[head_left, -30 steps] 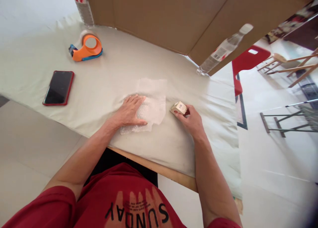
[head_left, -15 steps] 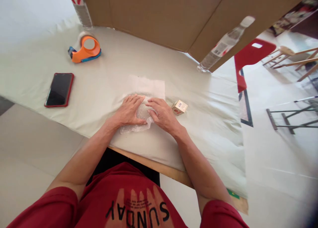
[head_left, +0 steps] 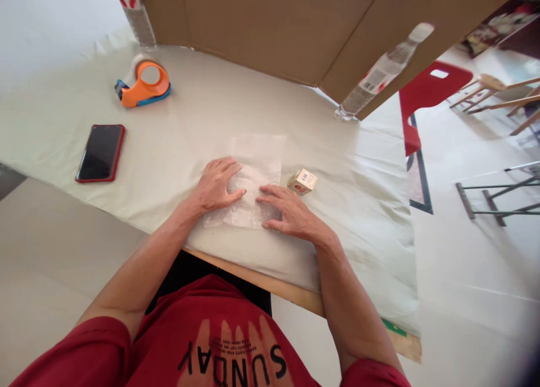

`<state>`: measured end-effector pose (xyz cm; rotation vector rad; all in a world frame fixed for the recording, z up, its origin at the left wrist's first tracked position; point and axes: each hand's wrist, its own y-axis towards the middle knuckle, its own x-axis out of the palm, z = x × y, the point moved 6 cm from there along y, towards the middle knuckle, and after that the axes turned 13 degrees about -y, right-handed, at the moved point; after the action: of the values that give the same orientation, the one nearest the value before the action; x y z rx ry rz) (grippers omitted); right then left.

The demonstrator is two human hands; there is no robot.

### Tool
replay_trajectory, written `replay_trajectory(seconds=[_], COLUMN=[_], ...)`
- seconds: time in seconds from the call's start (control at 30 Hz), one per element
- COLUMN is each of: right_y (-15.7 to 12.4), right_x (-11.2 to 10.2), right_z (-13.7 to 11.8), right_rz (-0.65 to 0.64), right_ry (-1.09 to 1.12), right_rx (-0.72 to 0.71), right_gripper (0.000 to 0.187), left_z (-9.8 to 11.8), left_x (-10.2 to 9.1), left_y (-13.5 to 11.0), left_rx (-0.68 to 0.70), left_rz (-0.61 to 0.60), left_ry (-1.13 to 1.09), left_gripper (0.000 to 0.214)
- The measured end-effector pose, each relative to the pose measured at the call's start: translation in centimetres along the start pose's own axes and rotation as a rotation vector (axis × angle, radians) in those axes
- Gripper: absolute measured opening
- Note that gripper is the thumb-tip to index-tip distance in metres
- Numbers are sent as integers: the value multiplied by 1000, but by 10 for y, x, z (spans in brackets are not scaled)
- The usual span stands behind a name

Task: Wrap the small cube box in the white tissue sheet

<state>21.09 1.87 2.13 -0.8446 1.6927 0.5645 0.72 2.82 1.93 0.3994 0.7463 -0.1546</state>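
A sheet of clear bubble wrap (head_left: 251,176) lies spread on the cloth-covered table in front of me. My left hand (head_left: 217,185) rests on its left side, fingers stretched and thumb apart. On the right side lies my right hand (head_left: 289,210), its fingers spread over the wrap's edge. Just beyond the right hand sits a small cream cardboard box (head_left: 302,181) with a barcode and a red mark. Both hands look open and grip nothing that I can see.
A red-edged phone (head_left: 100,153) and an orange tape dispenser (head_left: 147,86) lie to the left. Plastic bottles (head_left: 383,75) (head_left: 139,21) stand against a large cardboard panel (head_left: 270,27) at the back. A red stool (head_left: 430,94) is beyond the table's right side.
My right hand has moved right and nearer to me, away from the left hand. The bubble wrap, bunched between the hands before, now lies flatter and more spread out.
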Motion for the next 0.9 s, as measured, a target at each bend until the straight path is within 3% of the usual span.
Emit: replay_trajectory(seconds=[0.43, 0.5, 0.7, 0.9], right_y=[-6, -6, -2, -3], right_x=[0, 0, -3, -3], right_z=[3, 4, 3, 3], right_rz=[38, 42, 66, 126], right_ry=[3, 6, 6, 32], right_rx=[5, 21, 46, 38], right_gripper=[49, 46, 34, 29], left_z=[-10, -9, 0, -7], left_x=[10, 7, -5, 6], left_y=[-2, -1, -1, -3], left_rx=[2, 12, 75, -39], left_rz=[-168, -150, 51, -75], left_ry=[94, 90, 72, 147], left_gripper=[81, 79, 44, 59])
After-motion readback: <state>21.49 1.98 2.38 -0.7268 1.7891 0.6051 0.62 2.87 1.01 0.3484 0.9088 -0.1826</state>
